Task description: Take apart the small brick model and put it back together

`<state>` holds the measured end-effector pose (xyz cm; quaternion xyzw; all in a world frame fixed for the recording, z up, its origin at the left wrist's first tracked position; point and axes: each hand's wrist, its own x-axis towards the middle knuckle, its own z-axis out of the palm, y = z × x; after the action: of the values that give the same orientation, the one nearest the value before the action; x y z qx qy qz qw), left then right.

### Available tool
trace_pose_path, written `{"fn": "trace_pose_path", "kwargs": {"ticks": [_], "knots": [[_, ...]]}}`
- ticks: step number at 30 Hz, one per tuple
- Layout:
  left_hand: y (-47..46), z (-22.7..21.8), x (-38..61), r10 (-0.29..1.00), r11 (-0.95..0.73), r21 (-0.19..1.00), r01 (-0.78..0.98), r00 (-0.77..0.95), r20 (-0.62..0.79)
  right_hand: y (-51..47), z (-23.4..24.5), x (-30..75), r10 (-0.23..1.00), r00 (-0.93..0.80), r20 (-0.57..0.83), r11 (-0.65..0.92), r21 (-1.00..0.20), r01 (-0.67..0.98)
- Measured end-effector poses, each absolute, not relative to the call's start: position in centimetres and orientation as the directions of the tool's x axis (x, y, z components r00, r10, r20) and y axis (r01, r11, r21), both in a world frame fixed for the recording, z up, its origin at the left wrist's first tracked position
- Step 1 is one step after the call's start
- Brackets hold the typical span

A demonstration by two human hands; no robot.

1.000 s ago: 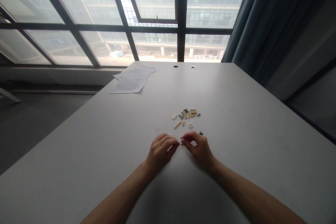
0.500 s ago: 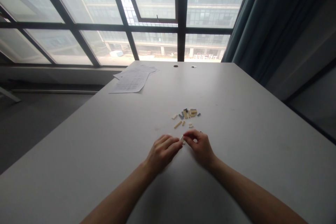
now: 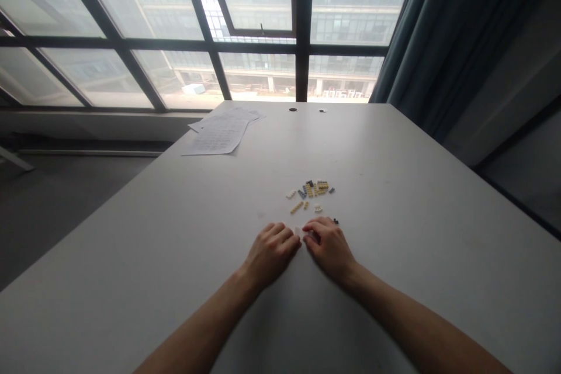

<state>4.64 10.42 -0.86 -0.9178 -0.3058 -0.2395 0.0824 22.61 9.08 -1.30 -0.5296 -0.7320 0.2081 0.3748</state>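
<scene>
My left hand is closed, its fingertips on a small white toy brick just above the tabletop. Close by on the right, my right hand has its thumb and fingers curled toward each other; what lies between them is too small to make out. Just beyond my hands are a white brick with studs, a long tan brick and a short tan one. A small black piece lies beside my right knuckles.
A cluster of tan bricks with grey and black pieces lies farther out on the white table, a white piece at its left. Printed sheets rest at the far left edge. Windows stand behind, a dark curtain at right.
My right fingers have come away from the white brick and spread slightly apart. The white brick has dropped lower at my left fingertips, and the black piece now shows more fully.
</scene>
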Motion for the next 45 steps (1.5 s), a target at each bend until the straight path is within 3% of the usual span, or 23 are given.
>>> {"fn": "trace_pose_path", "kwargs": {"ticks": [6,12,39,45], "knots": [[10.41,-0.65,4.42,0.602,-0.729,0.053,0.682,0.604,0.522,8.97,-1.34,22.77,0.937,-0.142,0.319,0.331,-0.685,0.649],[10.55,-0.69,4.36,0.688,-0.67,0.117,0.733,0.555,0.467,8.88,-1.28,22.85,0.938,-0.16,0.309,0.321,-0.592,0.739],[10.93,-1.25,4.22,0.769,-0.615,0.19,0.765,0.53,0.358,8.95,-0.96,22.82,0.941,-0.204,0.269,0.323,-0.539,0.778],[10.99,-1.28,4.22,0.769,-0.615,0.206,0.761,0.522,0.369,8.9,-1.14,22.89,0.942,-0.187,0.28,0.321,-0.577,0.751]]}}
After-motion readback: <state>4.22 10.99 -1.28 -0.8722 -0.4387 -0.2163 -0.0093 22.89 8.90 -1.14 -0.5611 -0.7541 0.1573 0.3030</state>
